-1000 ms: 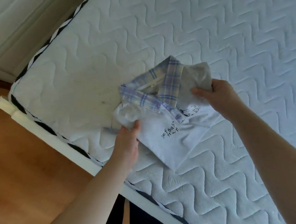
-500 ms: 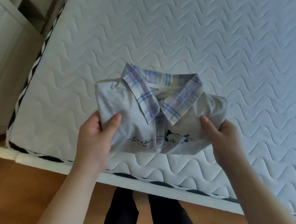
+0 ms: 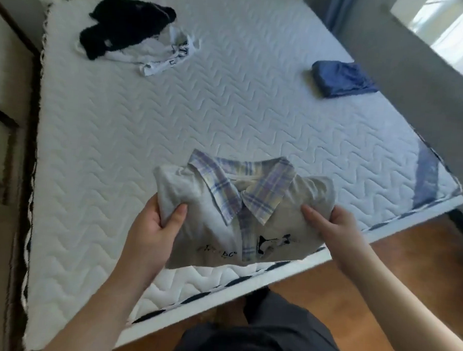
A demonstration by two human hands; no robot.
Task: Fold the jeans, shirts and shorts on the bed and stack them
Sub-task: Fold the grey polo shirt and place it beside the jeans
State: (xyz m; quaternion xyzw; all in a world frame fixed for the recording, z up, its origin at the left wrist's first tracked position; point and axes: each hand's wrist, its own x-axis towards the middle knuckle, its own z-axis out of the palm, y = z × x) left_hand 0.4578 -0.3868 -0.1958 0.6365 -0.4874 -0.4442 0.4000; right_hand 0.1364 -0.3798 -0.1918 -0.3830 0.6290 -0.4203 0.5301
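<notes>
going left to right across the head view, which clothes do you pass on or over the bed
black and white clothes pile → folded plaid-collar shirt, held by left hand and right hand → folded blue garment

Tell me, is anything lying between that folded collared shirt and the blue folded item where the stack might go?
Nothing visible: bare mattress separates the shirt, held by both hands, from the blue folded garment.

White quilted wave-stitched mattress (image 3: 228,116) sat on white bed frame (image 3: 287,275). Brown wooden floor (image 3: 397,262) ran beneath. Bright window (image 3: 457,34) sat top right above grey wall (image 3: 406,85).
</notes>
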